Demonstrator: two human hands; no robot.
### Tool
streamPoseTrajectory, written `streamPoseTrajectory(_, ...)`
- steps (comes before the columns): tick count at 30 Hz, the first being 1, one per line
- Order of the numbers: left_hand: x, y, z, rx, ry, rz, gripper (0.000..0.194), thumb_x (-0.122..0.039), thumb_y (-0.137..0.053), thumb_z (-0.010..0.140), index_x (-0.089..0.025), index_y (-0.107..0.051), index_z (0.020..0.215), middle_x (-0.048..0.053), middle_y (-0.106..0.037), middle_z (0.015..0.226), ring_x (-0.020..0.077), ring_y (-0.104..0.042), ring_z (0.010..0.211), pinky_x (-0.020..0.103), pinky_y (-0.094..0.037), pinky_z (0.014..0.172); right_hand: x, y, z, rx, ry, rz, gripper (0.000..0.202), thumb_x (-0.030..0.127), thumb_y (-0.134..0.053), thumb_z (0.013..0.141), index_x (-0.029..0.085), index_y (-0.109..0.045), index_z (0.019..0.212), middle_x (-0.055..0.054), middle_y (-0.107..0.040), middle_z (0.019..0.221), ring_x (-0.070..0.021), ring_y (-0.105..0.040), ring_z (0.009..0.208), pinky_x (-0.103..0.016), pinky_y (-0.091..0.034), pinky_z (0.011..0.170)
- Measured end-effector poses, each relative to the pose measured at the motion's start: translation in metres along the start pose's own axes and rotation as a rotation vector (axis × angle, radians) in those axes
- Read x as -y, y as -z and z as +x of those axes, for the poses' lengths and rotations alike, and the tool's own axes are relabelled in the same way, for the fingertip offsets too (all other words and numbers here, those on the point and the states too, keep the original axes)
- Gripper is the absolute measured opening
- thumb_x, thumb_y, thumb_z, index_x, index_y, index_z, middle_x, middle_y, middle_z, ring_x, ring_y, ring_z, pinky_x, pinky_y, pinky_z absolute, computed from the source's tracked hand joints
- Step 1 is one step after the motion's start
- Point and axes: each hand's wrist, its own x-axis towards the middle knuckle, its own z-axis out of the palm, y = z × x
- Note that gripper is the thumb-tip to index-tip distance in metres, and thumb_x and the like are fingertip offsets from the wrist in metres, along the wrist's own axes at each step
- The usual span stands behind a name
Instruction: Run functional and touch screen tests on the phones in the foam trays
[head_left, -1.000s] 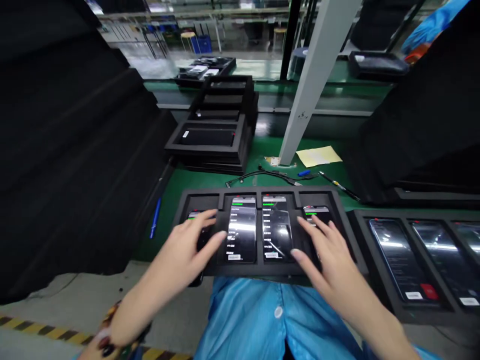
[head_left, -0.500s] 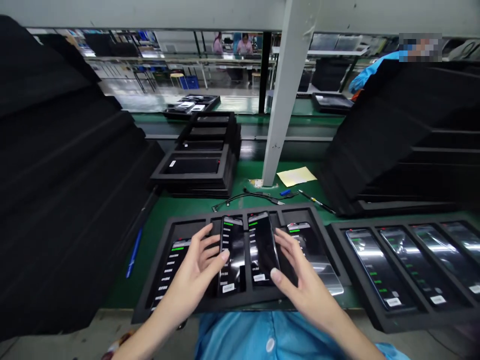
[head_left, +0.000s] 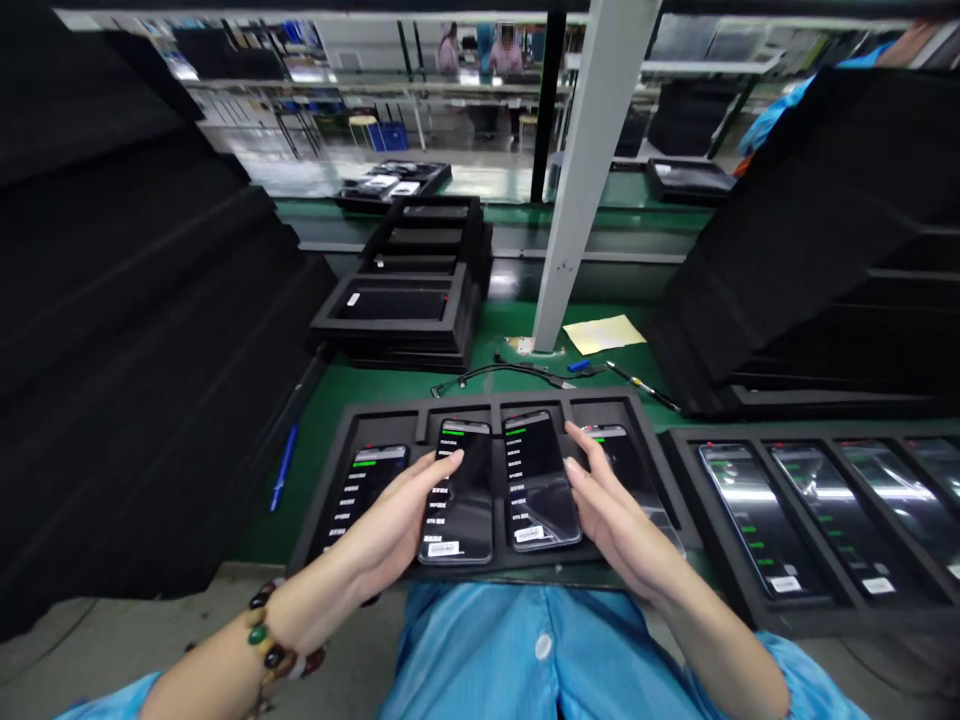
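At lower center of the frame, my left hand grasped one phone and my right hand a second phone by their outer edges, apparently leaving both lit screens readable over a black tray whose slots seemingly separated phones.

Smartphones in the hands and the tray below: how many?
4: one smartphone in the left hand, one in the right hand; one at the tray's left end, one at its right, these two partly hidden.

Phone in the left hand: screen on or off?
On: the smartphone in the left hand shows green and white text.
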Motion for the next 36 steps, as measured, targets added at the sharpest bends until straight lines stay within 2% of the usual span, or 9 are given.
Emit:
streamPoseTrajectory(4,-0.003,-0.002,-0.019,0.047,0.157,0.047,0.061,-0.054,-0.087,0.086,-0.023,-0.074,0.137,0.012,-0.078,0.141,0.0368,-0.073,0.133,0.050,-0.061,0.113,0.003,0.004,-0.020,0.086,-0.034,-0.029,0.094,0.076,-0.063,0.100,0.043,-0.019,0.175,-0.012,-0.045,0.176,-0.0305,-0.050,0.159,-0.060,-0.040,0.130)
streamPoseTrajectory(8,-0.009,0.001,-0.038,0.144,0.200,0.085,0.062,-0.054,-0.084,0.090,-0.026,-0.071,0.144,0.013,-0.072,0.150,0.0395,-0.065,0.144,0.053,-0.060,0.114,0.011,0.014,-0.048,0.065,-0.015,-0.366,0.094,0.070,-0.066,0.101,0.045,-0.018,0.177,-0.010,-0.032,0.183,-0.0365,-0.049,0.159,-0.068,-0.043,0.128)
streamPoseTrajectory(13,-0.016,0.027,-0.053,0.013,0.125,0.181,0.083,-0.057,-0.089,0.082,-0.032,-0.062,0.156,0.011,-0.066,0.158,0.0373,-0.055,0.155,0.058,-0.043,0.132,0.056,0.039,-0.074,0.023,0.253,-0.910,0.064,0.062,-0.069,0.101,0.047,-0.055,0.162,-0.004,-0.066,0.158,-0.0422,-0.069,0.137,-0.070,-0.058,0.115)
streamPoseTrajectory(16,-0.015,0.037,-0.056,-0.002,0.126,0.212,0.090,-0.059,-0.090,0.080,-0.033,-0.058,0.160,0.011,-0.064,0.161,0.0367,-0.053,0.157,0.058,-0.036,0.136,0.088,0.040,-0.033,0.092,0.436,-1.171,0.047,0.060,-0.061,0.106,0.034,-0.072,0.143,-0.009,-0.078,0.138,-0.0401,-0.075,0.123,-0.062,-0.062,0.107)
streamPoseTrajectory(19,-0.010,0.035,-0.060,0.006,0.114,0.237,0.095,-0.061,-0.091,0.078,-0.032,-0.056,0.162,0.014,-0.060,0.164,0.0394,-0.050,0.159,0.061,-0.036,0.135,0.107,0.024,0.055,0.227,0.496,-1.479,0.033,0.045,-0.059,0.109,0.019,-0.077,0.119,-0.015,-0.080,0.112,-0.0376,-0.077,0.104,-0.057,-0.062,0.097)
streamPoseTrajectory(23,0.000,0.036,-0.073,0.030,0.103,0.215,0.095,-0.063,-0.088,0.081,-0.037,-0.052,0.164,0.013,-0.056,0.168,0.0397,-0.048,0.160,0.062,-0.037,0.134,0.108,-0.003,0.173,0.153,0.466,-1.620,0.026,0.027,-0.065,0.107,0.007,-0.069,0.123,-0.027,-0.070,0.129,-0.0381,-0.071,0.116,-0.053,-0.055,0.104)
streamPoseTrajectory(26,0.005,0.050,-0.083,0.021,0.082,0.267,0.095,-0.065,-0.085,0.083,-0.042,-0.047,0.167,0.011,-0.053,0.171,0.0405,-0.045,0.162,0.065,-0.034,0.134,0.094,-0.013,0.224,0.156,0.450,-1.621,0.028,0.027,-0.071,0.103,0.004,-0.067,0.120,-0.028,-0.068,0.128,-0.0350,-0.068,0.115,-0.049,-0.052,0.105)
streamPoseTrajectory(31,0.002,0.078,-0.094,0.023,-0.028,0.370,0.088,-0.061,-0.081,0.087,-0.046,-0.047,0.167,0.008,-0.047,0.175,0.0452,-0.044,0.162,0.068,-0.043,0.127,0.079,-0.013,0.248,0.245,0.465,-1.580,0.018,0.029,-0.065,0.108,0.011,-0.067,0.108,-0.018,-0.073,0.114,-0.0279,-0.066,0.109,-0.042,-0.048,0.104)
streamPoseTrajectory(36,-0.022,0.077,-0.083,-0.045,-0.131,0.448,0.081,-0.063,-0.085,0.082,-0.043,-0.061,0.157,0.007,-0.056,0.169,0.0473,-0.053,0.154,0.063,-0.056,0.119,0.104,-0.005,0.226,0.290,0.488,-1.488,0.019,0.032,-0.054,0.114,0.017,-0.059,0.124,-0.007,-0.075,0.096,-0.0214,-0.065,0.081,-0.033,-0.048,0.083)
